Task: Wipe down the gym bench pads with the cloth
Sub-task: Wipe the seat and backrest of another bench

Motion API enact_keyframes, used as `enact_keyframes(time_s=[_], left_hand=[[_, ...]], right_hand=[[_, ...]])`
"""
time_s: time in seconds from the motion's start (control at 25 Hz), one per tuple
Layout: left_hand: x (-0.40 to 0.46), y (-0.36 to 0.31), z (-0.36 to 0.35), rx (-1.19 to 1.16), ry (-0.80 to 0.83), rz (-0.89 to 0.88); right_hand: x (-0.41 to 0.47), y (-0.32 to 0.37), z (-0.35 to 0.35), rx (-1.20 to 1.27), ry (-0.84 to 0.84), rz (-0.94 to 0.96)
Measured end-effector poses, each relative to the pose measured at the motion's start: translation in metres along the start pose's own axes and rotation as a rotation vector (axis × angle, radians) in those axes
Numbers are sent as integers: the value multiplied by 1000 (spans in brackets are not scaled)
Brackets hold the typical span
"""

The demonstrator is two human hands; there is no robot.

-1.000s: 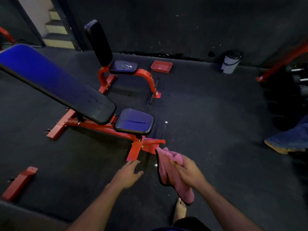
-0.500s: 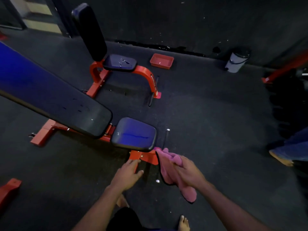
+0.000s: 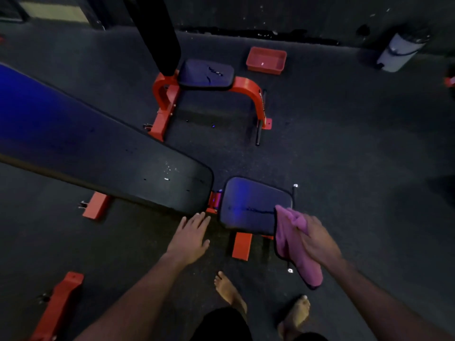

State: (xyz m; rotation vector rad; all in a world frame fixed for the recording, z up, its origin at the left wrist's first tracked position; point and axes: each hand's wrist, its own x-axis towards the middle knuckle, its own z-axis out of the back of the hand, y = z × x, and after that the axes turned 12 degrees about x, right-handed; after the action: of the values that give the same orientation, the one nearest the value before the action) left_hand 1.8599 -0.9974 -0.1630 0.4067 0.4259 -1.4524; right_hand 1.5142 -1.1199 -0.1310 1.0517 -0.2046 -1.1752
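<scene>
An incline bench on a red frame lies before me, with a long dark back pad point(image 3: 103, 156) and a small square seat pad point(image 3: 251, 203) at its near end. My right hand point(image 3: 317, 239) grips a pink cloth point(image 3: 293, 242), whose upper corner overlaps the seat pad's near right edge. My left hand point(image 3: 190, 235) is open with fingers straight, its fingertips at the back pad's near corner. A second bench stands farther back, with a small seat pad point(image 3: 205, 73) and an upright back pad point(image 3: 157, 33).
A red tray point(image 3: 266, 60) and a white bin point(image 3: 400, 51) sit on the dark floor by the far wall. Red frame feet point(image 3: 242, 246) point(image 3: 57, 306) stick out near my bare feet point(image 3: 230, 291). A thin metal bar point(image 3: 294, 193) lies right of the seat pad.
I have stepped closer to the bench. Both hands moved forward: the cloth now overlaps the seat pad's corner and my left fingertips reach the back pad's end.
</scene>
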Motion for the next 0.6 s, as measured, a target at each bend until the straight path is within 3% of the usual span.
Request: enact_keyframes(time_s=[0.12,0.24,0.32,0.48,0.6], left_hand=[[43,47,-1,193,28,-110],[102,83,-1,346,-67,-176],[149,110,-1,470,-122,-185],[212,178,-41,616,-152,-154],[226,194,-80,604,-369,-221]], right_hand=[[60,24,-14,-173,-125,-30],[122,33,-50,-389,-205,143],[161,17,-87,-482,-118,156],[207,-55,-188,-594,232,23],[227,-97,-227,-717,170,65]])
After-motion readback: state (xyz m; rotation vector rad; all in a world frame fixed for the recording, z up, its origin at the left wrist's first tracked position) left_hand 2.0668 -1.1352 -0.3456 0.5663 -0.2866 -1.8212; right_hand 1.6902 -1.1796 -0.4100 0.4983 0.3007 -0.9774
